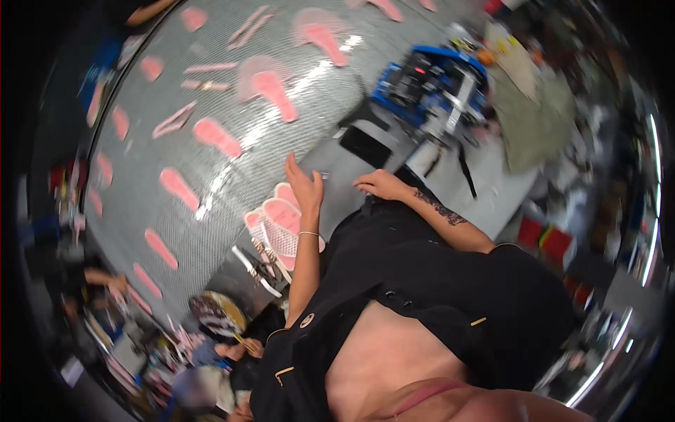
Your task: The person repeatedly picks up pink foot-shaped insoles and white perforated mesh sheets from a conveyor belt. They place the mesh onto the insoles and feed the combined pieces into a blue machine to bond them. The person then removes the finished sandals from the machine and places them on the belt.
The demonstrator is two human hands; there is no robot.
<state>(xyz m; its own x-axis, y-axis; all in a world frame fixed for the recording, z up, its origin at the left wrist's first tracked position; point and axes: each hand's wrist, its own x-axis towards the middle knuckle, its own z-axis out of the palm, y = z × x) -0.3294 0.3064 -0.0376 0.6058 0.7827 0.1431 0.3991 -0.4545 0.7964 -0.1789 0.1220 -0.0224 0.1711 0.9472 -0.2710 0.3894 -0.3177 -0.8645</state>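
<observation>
Pink soles (274, 95) lie spaced across the mesh belt (160, 98), probably to keep them apart. A sole pile (283, 212) sits at the table's (334, 158) near edge, seemingly for easy reach, beside the spread, unloaded left hand (304, 190). The right hand (383, 184) curls at that edge; I cannot tell whether it grips anything.

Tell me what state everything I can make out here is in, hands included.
Left hand: open, fingers spread, holding nothing visible.
Right hand: fingers bent; whether it grips anything is unclear.
Pink pieces beside the left forearm: overlapping.
Pink sole-shaped pieces farther off: spread out, lying flat.
Black rectangle: lying flat.
Blue bin: open-topped, filled with things.
Green cloth: rumpled.
</observation>
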